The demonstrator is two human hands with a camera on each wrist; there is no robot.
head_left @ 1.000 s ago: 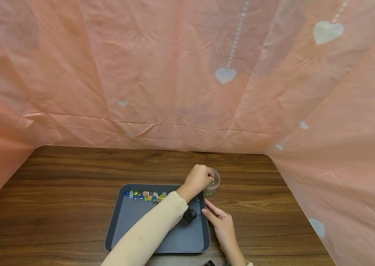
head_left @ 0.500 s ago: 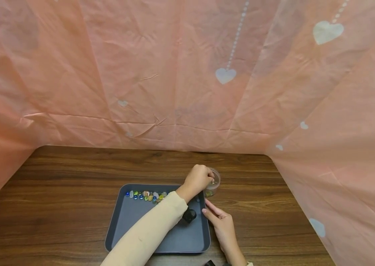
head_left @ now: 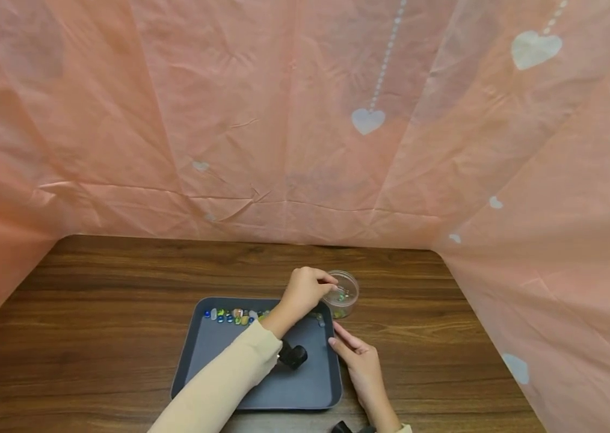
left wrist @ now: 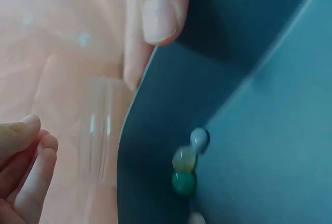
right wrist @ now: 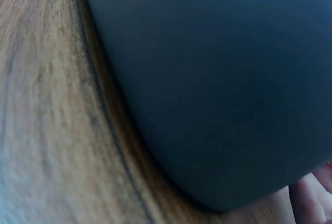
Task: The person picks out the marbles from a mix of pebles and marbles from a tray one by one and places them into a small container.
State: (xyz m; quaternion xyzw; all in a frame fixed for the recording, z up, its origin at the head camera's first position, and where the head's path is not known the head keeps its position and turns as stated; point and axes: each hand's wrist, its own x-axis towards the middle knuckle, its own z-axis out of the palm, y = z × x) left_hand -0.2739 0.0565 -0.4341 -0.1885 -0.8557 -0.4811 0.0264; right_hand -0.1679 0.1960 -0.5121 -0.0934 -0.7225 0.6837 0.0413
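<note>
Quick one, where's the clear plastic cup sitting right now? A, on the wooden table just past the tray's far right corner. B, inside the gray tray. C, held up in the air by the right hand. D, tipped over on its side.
A: the clear cup stands upright on the wooden table just outside the gray tray, by its far right corner, with the left hand at its rim.

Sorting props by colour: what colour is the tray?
Dark grey-blue tray; the head view shows it best.
</note>
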